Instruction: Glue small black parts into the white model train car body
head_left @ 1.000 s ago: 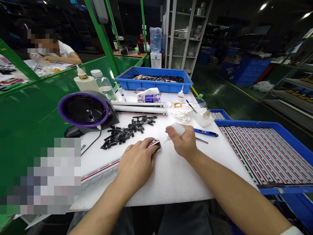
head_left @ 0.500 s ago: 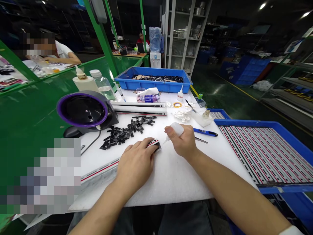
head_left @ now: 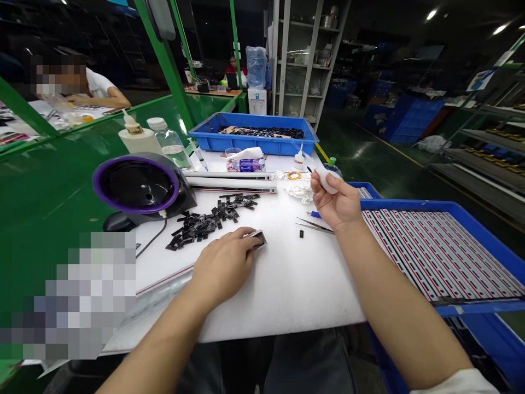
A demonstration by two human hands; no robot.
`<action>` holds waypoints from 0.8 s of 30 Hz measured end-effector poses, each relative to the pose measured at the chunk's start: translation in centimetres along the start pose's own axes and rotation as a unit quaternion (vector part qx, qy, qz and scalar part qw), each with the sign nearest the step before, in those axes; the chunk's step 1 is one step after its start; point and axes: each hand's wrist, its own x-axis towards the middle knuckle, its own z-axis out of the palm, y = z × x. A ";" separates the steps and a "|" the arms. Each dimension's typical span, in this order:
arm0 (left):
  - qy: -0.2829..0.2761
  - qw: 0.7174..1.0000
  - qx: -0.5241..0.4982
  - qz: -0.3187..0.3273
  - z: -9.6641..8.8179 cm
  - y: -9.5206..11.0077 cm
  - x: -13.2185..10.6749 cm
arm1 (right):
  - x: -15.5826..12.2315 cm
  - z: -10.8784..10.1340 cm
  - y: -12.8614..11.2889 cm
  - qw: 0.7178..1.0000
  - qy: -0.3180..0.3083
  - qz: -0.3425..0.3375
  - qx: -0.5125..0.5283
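Note:
My left hand [head_left: 221, 268] is closed around a long light-grey profile strip [head_left: 164, 284] with a red line. The hollow end of this strip shows just past my fingertips. To the right, my right hand [head_left: 339, 205] grips a small white squeeze bottle [head_left: 329, 182], raised above the table with its thin nozzle pointing up and to the left. Below that hand lie tweezers [head_left: 314, 225] and a single small black piece [head_left: 301, 234]. A loose pile of black pieces [head_left: 205, 223] spreads beyond my left hand.
A black round device with a purple rim [head_left: 137, 183] stands at the left. Further back are two profiles [head_left: 233, 185], crumpled tissue [head_left: 299, 193], a dropper bottle [head_left: 299, 160] and a blue bin [head_left: 250, 143]. At right, a blue tray [head_left: 455, 206] holds many strips. A co-worker [head_left: 100, 87] sits far left.
My right hand has moved up and right with the squeeze bottle, away from the strip's end, turning the nozzle upward. The small black piece has come into view. My left hand keeps its hold.

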 end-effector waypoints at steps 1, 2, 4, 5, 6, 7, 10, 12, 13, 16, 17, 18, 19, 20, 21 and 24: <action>-0.016 1.000 -0.021 -0.001 -0.2 -0.3 0.3 | 0.1 0.0 0.2 1.000 -0.012 0.019 0.019; -0.032 0.999 -0.040 -0.001 -0.4 -0.7 0.6 | 0.2 0.0 0.6 0.998 -0.016 0.036 0.041; -0.055 0.996 -0.070 -0.001 -0.6 -1.2 1.0 | 0.4 0.3 1.5 0.999 0.001 0.038 0.020; -0.061 0.995 -0.080 -0.001 -0.7 -1.4 1.2 | 0.5 0.5 2.0 0.999 0.013 0.019 -0.039; -0.064 0.994 -0.087 0.001 -0.7 -1.6 1.3 | 0.5 0.7 2.6 0.992 0.020 -0.007 -0.123; -0.065 0.994 -0.092 0.003 -0.7 -1.7 1.4 | 0.6 0.8 3.0 0.974 0.017 -0.037 -0.221; -0.059 0.994 -0.097 0.006 -0.6 -1.7 1.4 | 0.5 1.1 4.1 0.876 -0.032 -0.104 -0.469; -0.057 0.994 -0.095 0.006 -0.5 -1.7 1.4 | 0.5 1.3 4.6 0.821 -0.061 -0.106 -0.558; -0.056 0.994 -0.094 0.006 -0.5 -1.6 1.4 | 0.5 1.3 4.8 0.803 -0.067 -0.099 -0.584; -0.057 0.994 -0.091 0.004 -0.6 -1.5 1.3 | 0.7 1.4 5.3 0.779 -0.070 -0.082 -0.618; -0.057 0.994 -0.090 0.002 -0.7 -1.5 1.3 | 0.8 1.4 5.5 0.777 -0.071 -0.079 -0.620; -0.057 0.994 -0.090 0.002 -0.7 -1.4 1.3 | 0.8 1.4 5.6 0.775 -0.072 -0.077 -0.623; -0.057 0.994 -0.091 0.005 -0.7 -1.4 1.3 | 0.8 1.4 5.6 0.773 -0.074 -0.075 -0.626; -0.057 0.994 -0.090 0.008 -0.7 -1.4 1.2 | 0.7 1.5 5.6 0.772 -0.077 -0.073 -0.627; -0.056 0.994 -0.088 0.012 -0.7 -1.3 1.2 | 0.6 1.5 5.6 0.772 -0.079 -0.072 -0.627; -0.042 0.997 -0.062 0.020 -0.5 -1.1 0.9 | 0.2 1.5 4.8 0.776 -0.081 -0.074 -0.621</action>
